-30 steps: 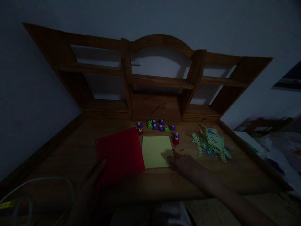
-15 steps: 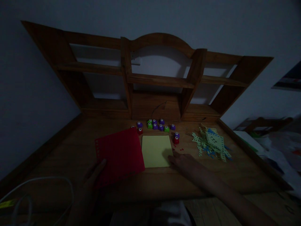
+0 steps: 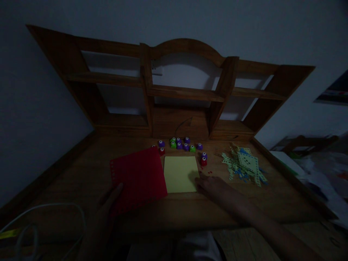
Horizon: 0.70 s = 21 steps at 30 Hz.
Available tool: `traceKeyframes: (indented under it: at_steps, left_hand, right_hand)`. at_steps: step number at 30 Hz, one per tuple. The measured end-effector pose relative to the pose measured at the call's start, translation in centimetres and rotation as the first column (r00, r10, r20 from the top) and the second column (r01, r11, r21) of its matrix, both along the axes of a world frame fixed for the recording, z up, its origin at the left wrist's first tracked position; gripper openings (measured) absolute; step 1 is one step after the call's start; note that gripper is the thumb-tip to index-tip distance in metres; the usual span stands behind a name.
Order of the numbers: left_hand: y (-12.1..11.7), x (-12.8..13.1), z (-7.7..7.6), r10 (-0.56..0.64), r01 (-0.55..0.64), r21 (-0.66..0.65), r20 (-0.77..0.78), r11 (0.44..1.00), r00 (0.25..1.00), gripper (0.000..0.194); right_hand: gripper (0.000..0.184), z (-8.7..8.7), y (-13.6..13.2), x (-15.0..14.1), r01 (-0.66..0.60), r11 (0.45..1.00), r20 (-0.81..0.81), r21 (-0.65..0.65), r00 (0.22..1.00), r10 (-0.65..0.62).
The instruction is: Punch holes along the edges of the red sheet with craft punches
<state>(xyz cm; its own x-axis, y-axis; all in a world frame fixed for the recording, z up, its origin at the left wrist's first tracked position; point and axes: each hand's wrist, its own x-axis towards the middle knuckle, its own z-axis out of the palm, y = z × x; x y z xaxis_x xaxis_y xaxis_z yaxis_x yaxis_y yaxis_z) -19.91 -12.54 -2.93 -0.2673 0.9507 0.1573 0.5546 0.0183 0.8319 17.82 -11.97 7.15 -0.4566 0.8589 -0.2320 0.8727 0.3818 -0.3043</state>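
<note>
My left hand (image 3: pixel 110 203) grips a red paper sheet (image 3: pixel 138 179) at its lower left, with the thumb on top. Small cut-out holes run along the sheet's left and lower edges. To its right, a pale yellow square of paper (image 3: pixel 181 174) lies flat on the desk. My right hand (image 3: pixel 210 186) is at that square's right edge, its fingers curled together and casting a shadow on it; anything between them is too dark to make out. Tiny red paper bits (image 3: pixel 210 172) lie just beyond this hand, near a red craft punch (image 3: pixel 203 161) with an eye-like top.
Several purple and green craft punches (image 3: pixel 179 145) stand behind the yellow square. A pile of punched yellow-green and blue paper scraps (image 3: pixel 244 165) lies at the right. The wooden shelf unit (image 3: pixel 187 95) rises at the back. A white cable (image 3: pixel 57 204) loops at the lower left.
Hardly anything differs. The right hand stays at the yellow square's edge with only a slight shift, and the left hand keeps the red sheet in the same place.
</note>
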Motion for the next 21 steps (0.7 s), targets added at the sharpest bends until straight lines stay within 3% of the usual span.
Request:
traceKeyframes:
  at_steps: [7, 21]
  left_hand:
    - [0.03, -0.39, -0.65, -0.013, 0.014, -0.028, 0.035, 1.0, 0.999, 0.048]
    - [-0.1, -0.08, 0.03, -0.004, 0.003, -0.039, -0.022, 0.999, 1.0, 0.054]
  right_hand:
    - [0.025, -0.01, -0.07, 0.05, 0.001, 1.0, -0.01, 0.013, 1.0, -0.001]
    - [0.027, 0.61, -0.17, -0.19, 0.014, 0.999, -0.019, -0.033, 1.0, -0.014]
